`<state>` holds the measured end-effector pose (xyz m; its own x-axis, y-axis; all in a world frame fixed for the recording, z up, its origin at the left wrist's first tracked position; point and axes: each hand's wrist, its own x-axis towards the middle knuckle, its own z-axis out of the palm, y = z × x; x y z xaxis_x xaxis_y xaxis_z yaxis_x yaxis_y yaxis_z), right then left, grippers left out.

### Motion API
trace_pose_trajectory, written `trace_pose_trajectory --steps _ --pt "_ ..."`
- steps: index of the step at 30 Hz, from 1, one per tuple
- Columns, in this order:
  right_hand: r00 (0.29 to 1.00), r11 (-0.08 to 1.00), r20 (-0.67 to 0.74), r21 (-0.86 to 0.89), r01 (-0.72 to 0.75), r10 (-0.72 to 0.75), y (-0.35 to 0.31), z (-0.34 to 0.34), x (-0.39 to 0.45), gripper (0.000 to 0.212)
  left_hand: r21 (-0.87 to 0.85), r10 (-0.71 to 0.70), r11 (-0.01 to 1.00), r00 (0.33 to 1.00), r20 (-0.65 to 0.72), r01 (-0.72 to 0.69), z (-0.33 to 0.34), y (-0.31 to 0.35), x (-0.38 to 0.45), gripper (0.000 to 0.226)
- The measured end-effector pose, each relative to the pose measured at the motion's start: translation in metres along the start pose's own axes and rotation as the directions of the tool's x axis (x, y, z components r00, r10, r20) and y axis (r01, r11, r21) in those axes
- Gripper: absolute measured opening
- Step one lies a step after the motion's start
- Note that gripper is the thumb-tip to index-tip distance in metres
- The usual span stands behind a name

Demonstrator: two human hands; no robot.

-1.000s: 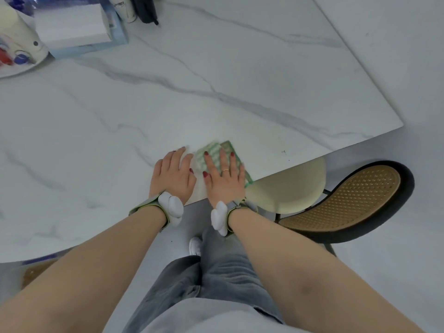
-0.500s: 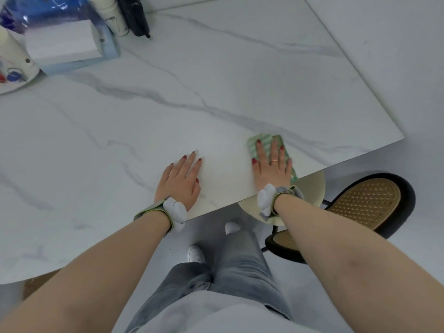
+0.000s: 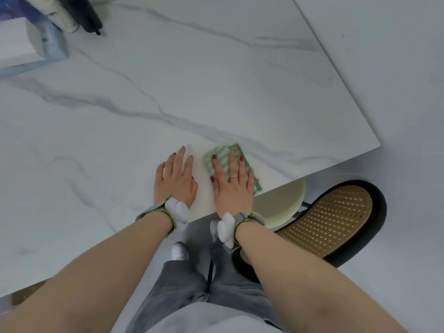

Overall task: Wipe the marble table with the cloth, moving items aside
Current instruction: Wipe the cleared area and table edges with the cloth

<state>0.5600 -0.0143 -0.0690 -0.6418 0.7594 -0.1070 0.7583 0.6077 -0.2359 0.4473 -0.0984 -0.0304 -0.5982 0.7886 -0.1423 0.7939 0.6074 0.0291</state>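
Observation:
The white marble table (image 3: 216, 87) with grey veins fills most of the view. A green and white patterned cloth (image 3: 222, 155) lies flat near the table's front edge. My right hand (image 3: 231, 182) presses down on it with fingers spread, covering most of it. My left hand (image 3: 176, 180) rests flat on the bare marble just left of the cloth, fingers apart, holding nothing.
At the far left corner stand a clear blue box with white paper (image 3: 26, 46), a white bottle (image 3: 60, 15) and a black object (image 3: 89, 18). A cream stool (image 3: 281, 205) and a black-rimmed cane chair (image 3: 336, 222) sit under the front right edge.
My right hand slid the cloth left along the front edge, back beside my left hand. The left hand stayed flat in place.

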Motion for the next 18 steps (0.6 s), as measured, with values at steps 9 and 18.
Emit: trace_pose_trajectory --steps 9,18 --pt "0.967 0.966 0.033 -0.048 -0.253 0.254 0.103 -0.035 0.044 0.058 -0.04 0.058 0.997 0.998 -0.028 -0.059 -0.001 0.04 0.014 0.046" --pt "0.997 0.997 0.005 -0.007 0.074 -0.074 0.053 -0.014 0.008 0.052 -0.025 -0.063 0.998 0.993 -0.097 0.061 0.002 0.046 0.018 0.04"
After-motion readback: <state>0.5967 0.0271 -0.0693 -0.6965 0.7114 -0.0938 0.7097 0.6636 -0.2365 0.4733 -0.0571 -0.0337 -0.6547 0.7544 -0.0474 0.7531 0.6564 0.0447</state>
